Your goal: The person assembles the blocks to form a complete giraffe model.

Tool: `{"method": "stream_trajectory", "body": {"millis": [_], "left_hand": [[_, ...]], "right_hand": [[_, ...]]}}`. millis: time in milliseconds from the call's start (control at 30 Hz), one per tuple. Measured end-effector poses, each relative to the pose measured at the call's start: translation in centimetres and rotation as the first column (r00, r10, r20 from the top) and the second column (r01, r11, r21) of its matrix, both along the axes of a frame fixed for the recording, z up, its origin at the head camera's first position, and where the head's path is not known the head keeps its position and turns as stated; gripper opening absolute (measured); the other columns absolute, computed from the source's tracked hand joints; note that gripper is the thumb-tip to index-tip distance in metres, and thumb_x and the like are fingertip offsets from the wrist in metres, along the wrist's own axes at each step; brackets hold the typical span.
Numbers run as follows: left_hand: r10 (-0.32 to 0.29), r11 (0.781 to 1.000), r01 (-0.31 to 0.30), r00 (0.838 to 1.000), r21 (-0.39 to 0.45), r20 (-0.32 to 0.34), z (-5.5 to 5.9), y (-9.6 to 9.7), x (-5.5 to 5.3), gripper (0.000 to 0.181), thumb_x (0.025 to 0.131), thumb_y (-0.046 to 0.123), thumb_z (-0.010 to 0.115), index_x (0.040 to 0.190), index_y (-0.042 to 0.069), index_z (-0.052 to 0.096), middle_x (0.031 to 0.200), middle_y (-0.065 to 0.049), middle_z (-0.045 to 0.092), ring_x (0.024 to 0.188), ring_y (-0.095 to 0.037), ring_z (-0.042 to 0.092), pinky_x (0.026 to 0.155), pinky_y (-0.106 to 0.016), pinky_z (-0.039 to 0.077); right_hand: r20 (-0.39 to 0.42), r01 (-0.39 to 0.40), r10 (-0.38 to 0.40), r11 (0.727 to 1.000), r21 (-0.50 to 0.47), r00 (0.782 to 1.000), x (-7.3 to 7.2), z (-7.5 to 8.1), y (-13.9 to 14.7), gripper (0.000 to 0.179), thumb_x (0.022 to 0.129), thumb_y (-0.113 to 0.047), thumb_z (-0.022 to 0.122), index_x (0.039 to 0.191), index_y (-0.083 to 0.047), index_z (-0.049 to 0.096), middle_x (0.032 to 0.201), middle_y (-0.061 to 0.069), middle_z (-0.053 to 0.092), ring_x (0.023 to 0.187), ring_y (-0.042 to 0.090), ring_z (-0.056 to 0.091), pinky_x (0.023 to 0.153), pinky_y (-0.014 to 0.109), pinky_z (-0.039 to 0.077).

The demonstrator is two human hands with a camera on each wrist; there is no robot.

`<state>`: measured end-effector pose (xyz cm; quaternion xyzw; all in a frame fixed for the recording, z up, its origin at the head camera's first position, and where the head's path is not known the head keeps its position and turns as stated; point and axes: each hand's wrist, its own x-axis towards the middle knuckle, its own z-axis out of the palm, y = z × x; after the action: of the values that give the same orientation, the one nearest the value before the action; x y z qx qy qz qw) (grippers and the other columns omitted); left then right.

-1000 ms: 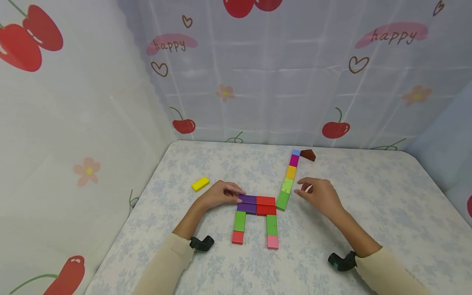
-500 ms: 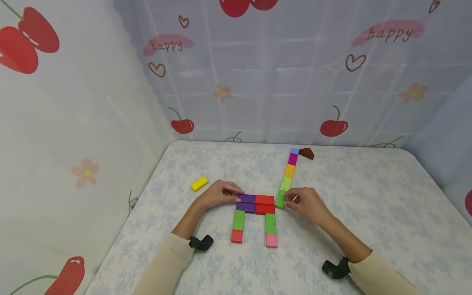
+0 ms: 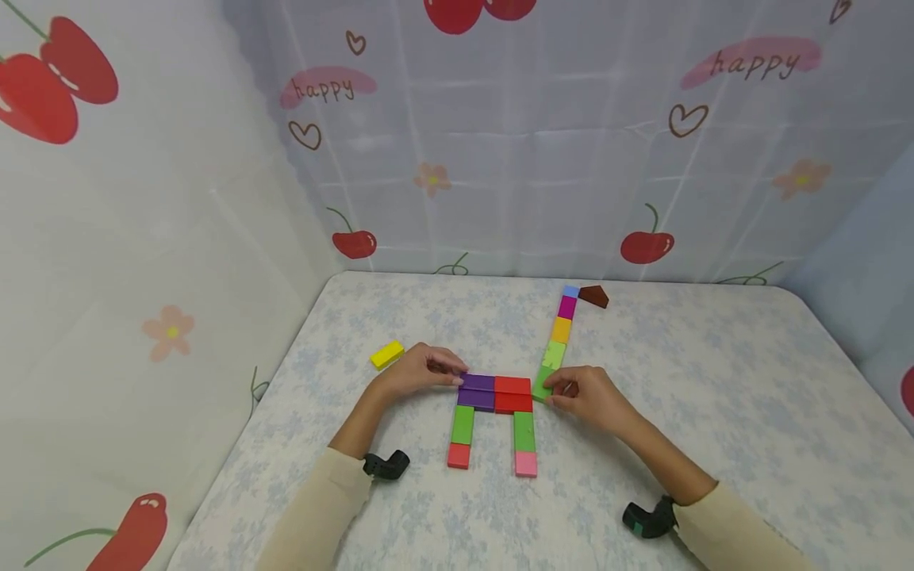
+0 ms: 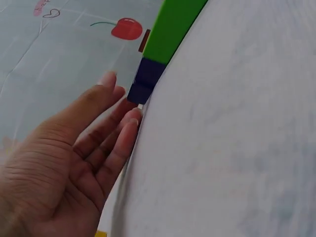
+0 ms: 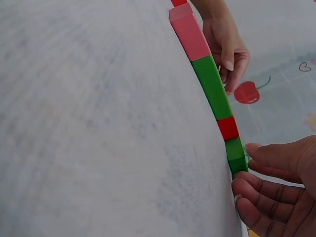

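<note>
Coloured wooden blocks lie flat in an animal-like figure. Its body joins purple blocks (image 3: 477,392) and red blocks (image 3: 512,394); two legs hang below, each a green block (image 3: 462,425) with a red or pink block (image 3: 525,464) at its foot. My left hand (image 3: 417,371) rests with loosely extended fingers at the purple blocks' left end, thumb and fingertips right at that edge. My right hand (image 3: 589,396) has thumb and forefinger on the lowest green block (image 5: 236,155) of the slanting row, partly covering it in the head view.
Above that green block the row continues with a light green block (image 3: 554,354), an orange block (image 3: 561,330), a magenta block (image 3: 567,307) and a blue block (image 3: 571,291). A brown angular block (image 3: 594,296) touches the top. One yellow block (image 3: 387,354) lies beyond the left hand.
My right hand has come in from the right, from beside the slanting row onto its lowest green block. The left hand stays at the purple end.
</note>
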<state>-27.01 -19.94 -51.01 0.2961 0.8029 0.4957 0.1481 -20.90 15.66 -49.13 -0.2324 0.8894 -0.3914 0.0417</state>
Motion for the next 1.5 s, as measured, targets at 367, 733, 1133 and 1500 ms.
{"method": "stream_trajectory", "body": {"millis": [367, 733, 1133, 1500], "left_hand": [[0.255, 0.962, -0.271, 0.934, -0.03, -0.249, 3.0, -5.8, -0.9, 0.027, 0.089, 0.016, 0.081, 0.114, 0.007, 0.078, 0.114, -0.001, 0.073, 0.092, -0.02, 0.065, 0.075, -0.034, 0.055], [0.342, 0.894, -0.399, 0.902, -0.204, -0.263, 2.5, -10.0, -1.0, 0.041, 0.086, 0.011, 0.084, 0.124, 0.004, 0.073, 0.115, -0.012, 0.07, 0.098, -0.029, 0.061, 0.082, -0.041, 0.051], [0.315, 0.891, -0.352, 0.934, -0.286, -0.168, 2.2, -9.9, -1.0, 0.04, 0.082, 0.015, 0.087, 0.119, 0.004, 0.076, 0.108, -0.009, 0.071, 0.089, -0.022, 0.062, 0.077, -0.032, 0.051], [0.195, 0.919, -0.209, 0.978, -0.333, -0.077, 2.7, -8.0, -0.7, 0.036, 0.08, 0.019, 0.089, 0.113, 0.009, 0.079, 0.104, -0.002, 0.074, 0.087, -0.017, 0.063, 0.081, -0.034, 0.053]], "right_hand": [[0.019, 0.005, -0.005, 1.0, 0.007, 1.0, 0.2, 0.1, 0.1, 0.018, 0.086, -0.006, 0.081, 0.104, -0.004, 0.077, 0.084, -0.003, 0.068, 0.073, 0.014, 0.061, 0.064, 0.024, 0.053], [0.029, 0.01, -0.01, 1.0, 0.01, 1.0, 0.1, 0.2, 0.1, 0.018, 0.087, -0.007, 0.08, 0.105, -0.005, 0.076, 0.084, -0.003, 0.068, 0.073, 0.014, 0.06, 0.065, 0.024, 0.054], [0.049, 0.012, -0.013, 1.0, 0.004, 0.999, 0.1, 0.2, 0.1, 0.018, 0.088, -0.007, 0.079, 0.105, -0.004, 0.076, 0.084, -0.002, 0.068, 0.073, 0.015, 0.06, 0.064, 0.025, 0.053], [0.048, 0.012, -0.012, 1.0, -0.005, 0.999, 0.2, 0.4, 0.1, 0.018, 0.088, -0.007, 0.079, 0.105, -0.003, 0.076, 0.084, -0.002, 0.068, 0.073, 0.014, 0.059, 0.064, 0.024, 0.053]]}}
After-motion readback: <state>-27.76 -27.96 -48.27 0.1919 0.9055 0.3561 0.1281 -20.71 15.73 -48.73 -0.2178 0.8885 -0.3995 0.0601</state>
